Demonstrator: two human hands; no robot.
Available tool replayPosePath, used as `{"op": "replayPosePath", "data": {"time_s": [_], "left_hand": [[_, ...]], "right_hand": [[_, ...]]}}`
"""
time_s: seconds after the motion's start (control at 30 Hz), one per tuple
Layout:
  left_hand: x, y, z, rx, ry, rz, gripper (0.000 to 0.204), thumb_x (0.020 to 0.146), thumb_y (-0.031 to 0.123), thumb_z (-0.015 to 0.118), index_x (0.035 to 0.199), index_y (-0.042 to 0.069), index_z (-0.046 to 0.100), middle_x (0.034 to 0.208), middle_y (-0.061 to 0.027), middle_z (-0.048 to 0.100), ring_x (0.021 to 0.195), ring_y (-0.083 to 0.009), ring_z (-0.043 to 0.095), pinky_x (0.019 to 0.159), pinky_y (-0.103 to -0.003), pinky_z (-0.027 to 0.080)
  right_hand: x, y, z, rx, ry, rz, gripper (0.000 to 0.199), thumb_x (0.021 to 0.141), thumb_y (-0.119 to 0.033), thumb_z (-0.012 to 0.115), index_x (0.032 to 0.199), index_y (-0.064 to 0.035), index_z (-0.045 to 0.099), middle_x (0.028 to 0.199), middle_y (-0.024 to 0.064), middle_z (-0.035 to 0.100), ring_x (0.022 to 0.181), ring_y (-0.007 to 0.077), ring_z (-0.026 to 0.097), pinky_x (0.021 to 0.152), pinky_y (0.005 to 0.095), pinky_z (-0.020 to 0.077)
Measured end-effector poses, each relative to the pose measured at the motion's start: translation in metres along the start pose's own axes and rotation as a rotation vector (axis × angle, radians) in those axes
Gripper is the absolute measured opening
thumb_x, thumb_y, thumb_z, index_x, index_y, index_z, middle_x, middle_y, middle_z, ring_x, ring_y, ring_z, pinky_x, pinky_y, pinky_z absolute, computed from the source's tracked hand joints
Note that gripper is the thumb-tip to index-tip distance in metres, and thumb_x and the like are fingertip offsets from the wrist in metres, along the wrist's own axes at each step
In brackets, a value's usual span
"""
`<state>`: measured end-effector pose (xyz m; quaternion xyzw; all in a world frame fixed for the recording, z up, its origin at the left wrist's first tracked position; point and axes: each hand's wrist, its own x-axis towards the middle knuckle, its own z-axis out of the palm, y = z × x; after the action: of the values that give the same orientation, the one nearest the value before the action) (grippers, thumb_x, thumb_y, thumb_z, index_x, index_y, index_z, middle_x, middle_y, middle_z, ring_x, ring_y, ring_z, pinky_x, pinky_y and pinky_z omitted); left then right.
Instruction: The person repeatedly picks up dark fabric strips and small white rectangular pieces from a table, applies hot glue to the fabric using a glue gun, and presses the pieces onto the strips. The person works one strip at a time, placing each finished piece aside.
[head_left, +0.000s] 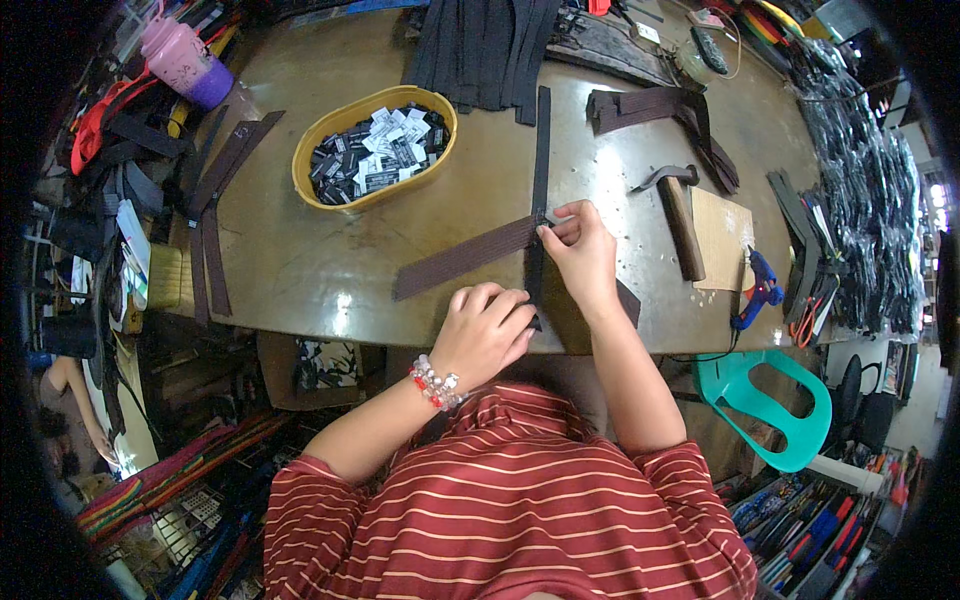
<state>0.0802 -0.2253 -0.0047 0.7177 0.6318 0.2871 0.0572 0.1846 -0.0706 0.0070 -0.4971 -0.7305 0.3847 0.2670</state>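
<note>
A narrow black strap (pixel 541 150) runs toward me down the table. A wide ribbed brown strap (pixel 465 258) slants across and meets it under my right hand (pixel 583 250). There, thumb and forefinger pinch the black strap at the crossing; any small piece between the fingertips is too hidden to make out. Closer to the table edge, my left hand (pixel 485 328) is curled around the black strap's near end, with a dark bit showing by its fingertips. Another dark strap end (pixel 628 303) shows past my right wrist.
A yellow basket (pixel 300 165) of small black and white labels stands left of centre. Black strips (pixel 480 50) lie behind; folded brown straps (pixel 650 106) lie back right. A hammer (pixel 683 225), board (pixel 722 240), blue glue gun (pixel 760 285) and teal stool (pixel 770 400) are at the right.
</note>
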Motion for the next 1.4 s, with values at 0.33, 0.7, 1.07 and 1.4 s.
{"op": "replayPosePath", "data": {"time_s": [0.33,0.7,1.07,1.4], "left_hand": [[0.041,-0.024,0.003,-0.001,0.006,0.180,0.022,0.072,0.004,0.061,0.094,0.006,0.063,0.085,-0.0080,0.054,0.080,-0.0242,0.056,0.069,-0.034,0.050],[0.145,-0.084,0.002,-0.637,-0.293,-0.443,0.022,0.083,0.013,0.069,0.080,-0.002,0.053,0.069,-0.0061,0.061,0.055,-0.0108,0.064,0.046,-0.023,0.052],[0.146,-0.078,0.003,-0.470,-0.293,-0.319,0.022,0.086,0.011,0.065,0.080,-0.004,0.049,0.080,-0.0066,0.053,0.053,-0.0114,0.062,0.043,-0.023,0.051],[0.146,-0.076,0.002,-0.241,-0.144,-0.338,0.025,0.083,0.012,0.065,0.099,0.001,0.050,0.087,-0.0136,0.057,0.070,-0.0238,0.063,0.061,-0.034,0.053]], "right_hand": [[-0.021,0.032,-0.022,-0.444,-0.064,-0.768,0.033,0.072,-0.002,0.056,0.104,-0.0013,0.063,0.103,0.0096,0.060,0.096,0.0270,0.055,0.086,0.0350,0.0469],[-0.021,0.039,-0.019,-0.472,-0.055,-0.826,0.032,0.074,-0.008,0.054,0.104,0.0005,0.058,0.105,0.0117,0.056,0.099,0.0272,0.054,0.086,0.0365,0.0474],[-0.019,0.042,-0.016,-0.432,-0.040,-0.779,0.032,0.075,-0.011,0.057,0.106,-0.0021,0.057,0.106,0.0108,0.055,0.101,0.0273,0.053,0.087,0.0372,0.0451],[0.017,-0.016,-0.026,-0.599,-0.406,-0.442,0.038,0.075,-0.009,0.062,0.113,-0.0088,0.060,0.119,0.0112,0.056,0.104,0.0297,0.055,0.091,0.0370,0.0443]]}}
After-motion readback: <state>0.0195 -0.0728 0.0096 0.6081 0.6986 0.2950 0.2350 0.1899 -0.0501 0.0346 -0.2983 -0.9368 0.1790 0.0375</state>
